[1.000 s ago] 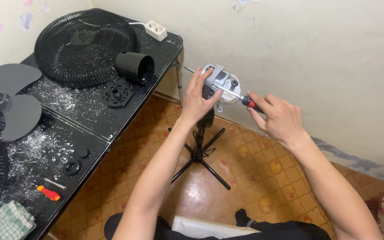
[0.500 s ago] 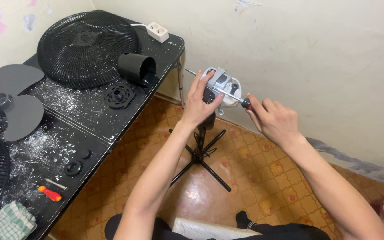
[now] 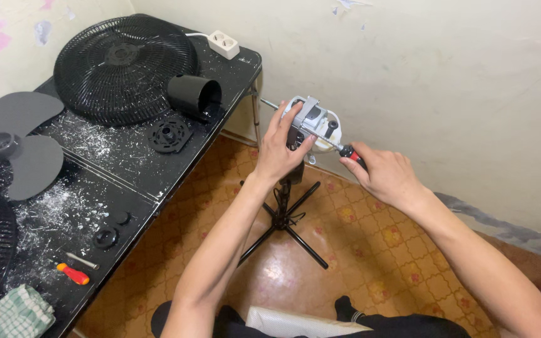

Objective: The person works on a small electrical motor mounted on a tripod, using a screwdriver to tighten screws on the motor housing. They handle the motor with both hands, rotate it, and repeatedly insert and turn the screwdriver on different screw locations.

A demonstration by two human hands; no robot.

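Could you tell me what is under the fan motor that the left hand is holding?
Under the motor a black stand drops to spread legs on the tiled floor. The left hand covers where motor and stand join, so that joint cannot be seen.

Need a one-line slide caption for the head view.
Left hand steadies a bare fan motor on its stand while the right hand drives a red-handled screwdriver into it.

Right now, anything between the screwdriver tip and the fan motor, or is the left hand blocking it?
Nothing visible does. The right hand holds the red-and-black screwdriver with its shaft running straight to the fan motor on the stand. The left hand grips the motor's near side, beside the shaft, not across it.
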